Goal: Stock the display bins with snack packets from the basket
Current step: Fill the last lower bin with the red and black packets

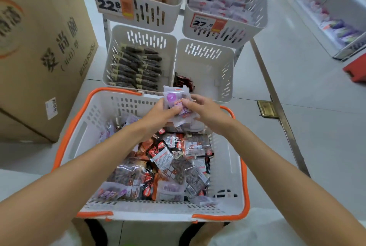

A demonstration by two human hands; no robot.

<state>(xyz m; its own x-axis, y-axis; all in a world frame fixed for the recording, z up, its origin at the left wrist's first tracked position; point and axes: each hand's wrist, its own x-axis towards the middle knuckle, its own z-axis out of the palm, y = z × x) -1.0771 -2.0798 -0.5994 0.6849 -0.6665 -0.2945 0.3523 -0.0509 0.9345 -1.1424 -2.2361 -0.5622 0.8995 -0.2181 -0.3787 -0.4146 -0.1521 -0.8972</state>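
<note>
Far left: a tall cardboard carton point(39, 47) with printed characters, standing on the pale floor. Just beside it, a white shopping basket point(85, 142) with orange rim and handles, heaped with snack packets point(164, 158) in red, black, clear and purple wrappers. Beyond the basket's far end, a white slotted lower left bin point(169, 51) packed with rows of dark packets point(136, 67); above it, an upper left bin point(172, 17) of tan snacks behind a 22.8 price tag point(109, 5). Over the basket's far rim, left hand point(158, 115) gripping a small stack of clear purple-marked packets point(176, 101), thumb on top, fingers curled beneath. On the same stack from the other side, right hand point(206, 113), thumb and fingertips pinching its upper edge. Stack held above the basket's load, just short of the lower right bin point(206, 75), a few red packets point(184, 82) in that bin's near left corner. Above, an upper right bin point(188, 31) of white packets with a 27.6 price tag point(204, 22). Further right, a metal floor strip point(277, 99) and blurred store shelving point(336, 27).
</note>
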